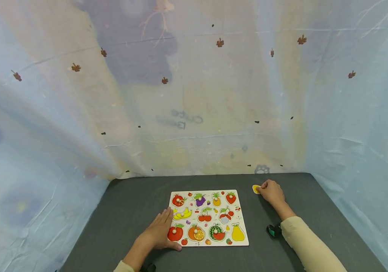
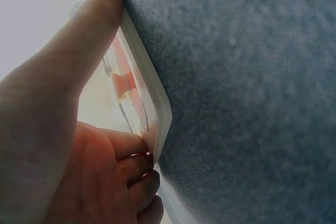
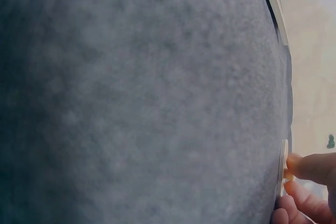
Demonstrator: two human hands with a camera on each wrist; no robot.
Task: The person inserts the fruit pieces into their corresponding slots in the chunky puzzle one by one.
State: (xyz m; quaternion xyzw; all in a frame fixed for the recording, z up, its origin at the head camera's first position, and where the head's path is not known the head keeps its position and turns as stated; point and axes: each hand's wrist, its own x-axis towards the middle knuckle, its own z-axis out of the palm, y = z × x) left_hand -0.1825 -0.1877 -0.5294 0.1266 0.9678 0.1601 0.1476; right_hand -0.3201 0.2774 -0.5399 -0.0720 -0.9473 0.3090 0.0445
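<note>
A white fruit puzzle board (image 1: 195,227) lies flat on the grey table, with knobbed fruit pieces such as the purple grapes (image 1: 199,200), yellow bananas (image 1: 182,214) and green watermelon (image 1: 216,232). My left hand (image 1: 160,229) rests at the board's near left corner, its fingers extended along the left side and its thumb by the near edge. In the left wrist view, fingertips (image 2: 144,174) touch the board's rim. To the right of the board, my right hand (image 1: 273,193) pinches a small yellow puzzle piece (image 1: 256,189) with a white border. Its knob (image 3: 288,174) sits between thumb and finger.
A dark grey cloth (image 1: 139,200) covers the table. Patterned pale curtains (image 1: 194,94) hang behind and at both sides. Dark wrist devices are strapped at both wrists, the right one (image 1: 274,231) showing green.
</note>
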